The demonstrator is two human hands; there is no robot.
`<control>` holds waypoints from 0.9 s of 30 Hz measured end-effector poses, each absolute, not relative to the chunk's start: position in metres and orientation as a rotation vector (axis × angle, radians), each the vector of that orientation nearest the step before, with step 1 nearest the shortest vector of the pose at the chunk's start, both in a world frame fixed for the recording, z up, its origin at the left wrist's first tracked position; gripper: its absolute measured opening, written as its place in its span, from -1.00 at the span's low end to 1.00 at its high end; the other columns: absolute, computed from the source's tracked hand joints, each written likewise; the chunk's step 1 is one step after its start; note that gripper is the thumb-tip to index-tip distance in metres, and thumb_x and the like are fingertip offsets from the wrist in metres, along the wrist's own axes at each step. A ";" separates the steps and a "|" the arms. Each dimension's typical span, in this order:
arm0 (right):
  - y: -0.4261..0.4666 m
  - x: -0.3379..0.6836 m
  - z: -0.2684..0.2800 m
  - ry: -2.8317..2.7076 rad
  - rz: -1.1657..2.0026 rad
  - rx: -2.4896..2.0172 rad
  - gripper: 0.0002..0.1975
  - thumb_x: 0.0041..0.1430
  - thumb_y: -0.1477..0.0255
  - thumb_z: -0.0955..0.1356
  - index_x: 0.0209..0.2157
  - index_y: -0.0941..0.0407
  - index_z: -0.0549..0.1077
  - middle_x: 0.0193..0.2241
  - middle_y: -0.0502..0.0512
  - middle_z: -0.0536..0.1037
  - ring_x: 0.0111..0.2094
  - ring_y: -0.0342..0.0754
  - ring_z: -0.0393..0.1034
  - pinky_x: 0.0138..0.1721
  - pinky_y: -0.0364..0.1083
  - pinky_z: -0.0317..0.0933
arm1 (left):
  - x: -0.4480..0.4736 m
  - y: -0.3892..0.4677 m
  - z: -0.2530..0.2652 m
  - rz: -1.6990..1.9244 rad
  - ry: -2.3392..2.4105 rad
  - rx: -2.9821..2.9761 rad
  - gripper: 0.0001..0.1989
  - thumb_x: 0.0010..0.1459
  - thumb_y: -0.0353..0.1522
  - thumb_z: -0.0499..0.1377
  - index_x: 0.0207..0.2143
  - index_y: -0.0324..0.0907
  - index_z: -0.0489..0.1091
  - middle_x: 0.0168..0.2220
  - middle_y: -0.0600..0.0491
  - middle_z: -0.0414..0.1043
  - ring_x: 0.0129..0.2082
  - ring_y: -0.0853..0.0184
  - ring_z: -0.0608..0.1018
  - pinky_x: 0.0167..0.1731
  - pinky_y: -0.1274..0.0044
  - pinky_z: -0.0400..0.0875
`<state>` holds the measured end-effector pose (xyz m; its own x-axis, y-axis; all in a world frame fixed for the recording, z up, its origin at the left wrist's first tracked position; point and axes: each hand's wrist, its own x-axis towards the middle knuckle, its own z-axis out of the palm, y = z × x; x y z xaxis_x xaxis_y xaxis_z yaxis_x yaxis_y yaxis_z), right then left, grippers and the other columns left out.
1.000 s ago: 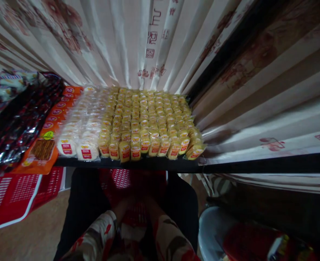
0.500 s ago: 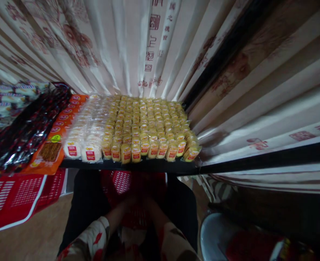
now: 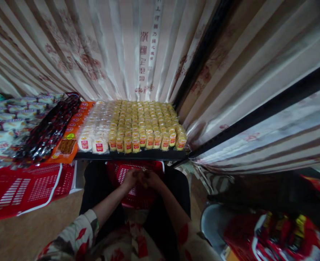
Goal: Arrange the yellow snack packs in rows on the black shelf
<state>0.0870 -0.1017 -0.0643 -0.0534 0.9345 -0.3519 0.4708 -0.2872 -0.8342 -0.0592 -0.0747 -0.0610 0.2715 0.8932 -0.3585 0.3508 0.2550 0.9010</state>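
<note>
My left hand [image 3: 131, 178] and my right hand [image 3: 152, 179] are close together over a red plastic basket [image 3: 156, 166] between my knees. The fingers of both are closed and meet in the middle; a small pale glint shows at their tips, too dark to name. Just beyond my hands, on a black shelf [image 3: 138, 156], stand many yellow wrapped snack packs [image 3: 143, 140] with red labels, in tight rows. To their left are white wrapped rice crackers [image 3: 100, 145].
Farther left lie orange snack packets [image 3: 65, 146], dark shiny wrapped strips [image 3: 44, 132] and white packets [image 3: 12, 125]. Another red basket [image 3: 31, 186] sits below them. Pleated curtains [image 3: 116, 54] hang behind. At lower right, a grey tub [image 3: 211, 224] stands beside red packages [image 3: 287, 232].
My view has shifted, and the shelf sits a little higher. My hands, deep in shadow under the shelf edge before, have come up into sight above the basket, fingers together.
</note>
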 end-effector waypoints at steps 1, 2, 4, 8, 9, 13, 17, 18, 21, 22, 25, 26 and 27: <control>-0.103 0.088 -0.060 -1.437 1.329 -1.733 -0.84 0.03 0.37 0.30 -0.40 0.17 0.45 -0.41 0.10 0.56 -0.38 -0.05 0.43 -0.39 -0.15 0.26 | -0.059 -0.075 -0.057 0.582 1.303 1.327 -0.76 -0.03 -0.63 0.09 -0.31 -0.25 0.41 -0.27 0.01 0.52 -0.25 0.42 0.53 -0.19 0.59 0.41; -0.104 0.089 -0.057 -1.376 1.348 -1.700 -0.82 0.00 0.32 0.32 -0.43 0.16 0.43 -0.43 0.09 0.55 -0.39 -0.05 0.43 -0.38 -0.13 0.26 | -0.059 -0.075 -0.054 0.596 1.304 1.334 -0.77 -0.03 -0.62 0.10 -0.31 -0.25 0.40 -0.28 0.02 0.51 -0.27 0.42 0.53 -0.21 0.59 0.41; -0.106 0.090 -0.050 -1.248 1.358 -1.633 -0.76 -0.09 0.23 0.36 -0.48 0.14 0.38 -0.47 0.05 0.52 -0.40 -0.05 0.41 -0.36 -0.11 0.26 | -0.058 -0.075 -0.045 0.609 1.295 1.370 -0.78 -0.03 -0.60 0.12 -0.29 -0.25 0.38 -0.29 0.03 0.49 -0.30 0.43 0.51 -0.24 0.59 0.41; -0.111 0.092 -0.032 -1.092 1.423 -1.495 -0.65 -0.21 0.15 0.42 -0.47 0.11 0.34 -0.53 -0.02 0.48 -0.46 -0.08 0.39 -0.39 -0.10 0.26 | -0.057 -0.075 -0.015 0.584 1.302 1.606 -0.78 -0.05 -0.58 0.12 -0.30 -0.24 0.37 -0.32 0.05 0.42 -0.31 0.41 0.46 -0.23 0.56 0.38; -0.112 0.093 -0.025 -1.076 1.441 -1.455 -0.65 -0.20 0.15 0.42 -0.45 0.10 0.35 -0.54 -0.03 0.47 -0.47 -0.09 0.38 -0.39 -0.10 0.26 | -0.057 -0.074 -0.006 0.575 1.305 1.678 -0.78 -0.05 -0.58 0.11 -0.30 -0.24 0.37 -0.31 0.05 0.40 -0.30 0.40 0.45 -0.22 0.54 0.37; -0.106 0.096 0.004 -1.070 1.387 -1.334 -0.70 -0.16 0.22 0.42 -0.39 0.08 0.37 -0.47 0.00 0.51 -0.42 -0.08 0.41 -0.34 -0.09 0.30 | -0.056 -0.068 0.031 0.626 1.232 1.873 -0.66 -0.04 -0.57 0.09 -0.15 -0.21 0.34 -0.23 0.04 0.34 -0.28 0.41 0.45 -0.18 0.52 0.37; -0.088 0.098 0.021 -1.128 1.024 -1.430 -0.71 -0.13 0.29 0.41 -0.31 0.08 0.43 -0.34 0.05 0.51 -0.30 -0.05 0.42 -0.25 -0.07 0.32 | -0.052 -0.051 0.056 0.742 1.150 2.037 -0.58 0.02 -0.54 0.07 -0.02 -0.20 0.25 -0.12 -0.02 0.32 -0.16 0.34 0.43 -0.10 0.45 0.37; -0.083 0.097 0.023 -1.143 0.910 -1.466 -0.71 -0.12 0.29 0.40 -0.29 0.08 0.45 -0.33 0.06 0.50 -0.29 -0.05 0.41 -0.26 -0.08 0.32 | -0.050 -0.045 0.060 0.757 1.140 2.087 -0.58 0.04 -0.54 0.07 -0.01 -0.20 0.24 -0.10 -0.03 0.33 -0.12 0.32 0.42 -0.07 0.42 0.36; -0.066 0.094 0.022 -1.168 0.678 -1.529 -0.70 -0.05 0.29 0.37 -0.25 0.11 0.45 -0.32 0.09 0.48 -0.32 -0.05 0.37 -0.33 -0.09 0.30 | -0.045 -0.027 0.067 0.797 1.124 2.222 -0.61 0.05 -0.55 0.07 -0.03 -0.20 0.26 -0.10 -0.04 0.34 -0.05 0.27 0.39 -0.01 0.36 0.32; -0.061 0.092 0.021 -1.166 0.634 -1.534 -0.70 -0.03 0.28 0.36 -0.24 0.12 0.45 -0.32 0.09 0.48 -0.34 -0.06 0.37 -0.34 -0.10 0.29 | -0.044 -0.022 0.069 0.817 1.131 2.245 -0.61 0.05 -0.55 0.07 -0.03 -0.20 0.26 -0.09 -0.05 0.33 -0.04 0.26 0.39 0.00 0.36 0.31; -0.048 0.087 0.017 -1.151 0.532 -1.541 -0.71 0.01 0.27 0.33 -0.23 0.13 0.44 -0.30 0.11 0.48 -0.37 -0.08 0.35 -0.34 -0.09 0.29 | -0.043 -0.013 0.068 0.863 1.191 2.262 -0.60 0.08 -0.53 0.07 0.01 -0.20 0.24 -0.06 -0.07 0.28 -0.06 0.27 0.40 -0.02 0.38 0.34; -0.045 0.086 0.016 -1.143 0.512 -1.550 -0.71 0.02 0.27 0.33 -0.24 0.14 0.44 -0.30 0.11 0.48 -0.38 -0.08 0.34 -0.35 -0.09 0.29 | -0.043 -0.013 0.067 0.871 1.227 2.257 -0.60 0.09 -0.52 0.06 0.02 -0.20 0.23 -0.06 -0.08 0.26 -0.07 0.27 0.40 -0.04 0.37 0.35; -0.042 0.085 0.015 -1.135 0.502 -1.560 -0.71 0.02 0.27 0.33 -0.24 0.14 0.44 -0.30 0.12 0.48 -0.39 -0.08 0.34 -0.36 -0.10 0.29 | -0.045 -0.012 0.064 0.878 1.266 2.249 -0.60 0.11 -0.51 0.05 0.04 -0.21 0.20 -0.07 -0.08 0.26 -0.09 0.27 0.41 -0.05 0.37 0.36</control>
